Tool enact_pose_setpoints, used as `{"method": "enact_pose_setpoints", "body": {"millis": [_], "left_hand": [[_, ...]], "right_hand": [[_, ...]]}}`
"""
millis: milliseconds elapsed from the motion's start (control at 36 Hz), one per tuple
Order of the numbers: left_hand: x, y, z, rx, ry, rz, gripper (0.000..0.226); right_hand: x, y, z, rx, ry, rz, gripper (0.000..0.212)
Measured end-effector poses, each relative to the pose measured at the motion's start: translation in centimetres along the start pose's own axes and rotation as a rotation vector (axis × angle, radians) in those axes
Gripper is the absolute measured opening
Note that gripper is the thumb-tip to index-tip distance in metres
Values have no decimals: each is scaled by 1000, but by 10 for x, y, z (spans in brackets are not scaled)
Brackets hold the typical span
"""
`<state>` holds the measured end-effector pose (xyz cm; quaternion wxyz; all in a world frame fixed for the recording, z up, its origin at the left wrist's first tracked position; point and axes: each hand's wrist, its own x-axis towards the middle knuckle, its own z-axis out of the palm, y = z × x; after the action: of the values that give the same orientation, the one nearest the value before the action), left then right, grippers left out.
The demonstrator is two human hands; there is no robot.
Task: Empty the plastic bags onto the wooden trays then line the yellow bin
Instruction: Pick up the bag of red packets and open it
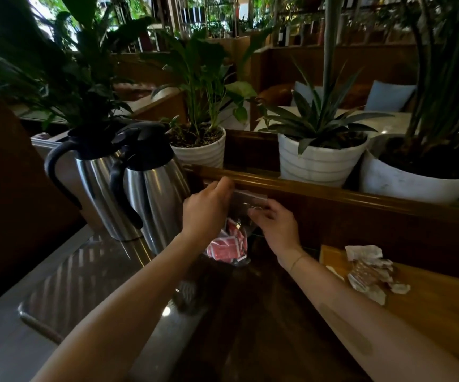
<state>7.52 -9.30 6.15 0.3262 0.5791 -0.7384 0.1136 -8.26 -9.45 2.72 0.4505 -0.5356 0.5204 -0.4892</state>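
A clear plastic bag (232, 244) with several red and white packets in it hangs upright over the dark counter at the centre. My left hand (207, 209) pinches the bag's top edge on the left side. My right hand (275, 224) grips the top edge on the right side. A wooden tray (438, 307) lies at the right, and a pile of brown and white packets (371, 271) rests on its near left part. No yellow bin is in view.
Two steel jugs (129, 183) with black handles stand just left of the bag. A wooden rail (333, 188) runs behind my hands, with white plant pots (319, 161) beyond it. A steel counter (65, 293) lies at the lower left.
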Motion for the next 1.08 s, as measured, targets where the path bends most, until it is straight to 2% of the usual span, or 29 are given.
{"method": "enact_pose_setpoints", "body": {"millis": [111,250,472,583,694,778,889,972,1083], "left_hand": [[-7,7,-12,-172,-6,-38,8],[-20,24,-25,-498,-30,-144,11],[-38,81,-52,-1261,-213,-676,21],[-38,109,-57,-1533,-421,-834,24],[-38,143,-57,-1567,-705,-778,26],[-42,170,-59,-1565,-855,-700,20],[-50,209,-53,-1481,-906,-603,13],[-58,240,-49,-1405,-958,-566,18],[-69,284,-43,-1230,-978,-424,15]], "right_hand": [[-10,-11,-10,-95,-101,-138,20],[-34,-17,-23,-332,-143,-335,29],[-90,-26,-61,-640,16,-609,26],[-116,-34,-89,-795,141,-666,21],[-149,-44,-120,-924,233,-685,28],[-173,-42,-145,-976,259,-676,34],[-206,-39,-178,-1040,332,-643,37],[-227,-33,-205,-1068,358,-593,36],[-256,-25,-243,-1104,422,-574,31]]}}
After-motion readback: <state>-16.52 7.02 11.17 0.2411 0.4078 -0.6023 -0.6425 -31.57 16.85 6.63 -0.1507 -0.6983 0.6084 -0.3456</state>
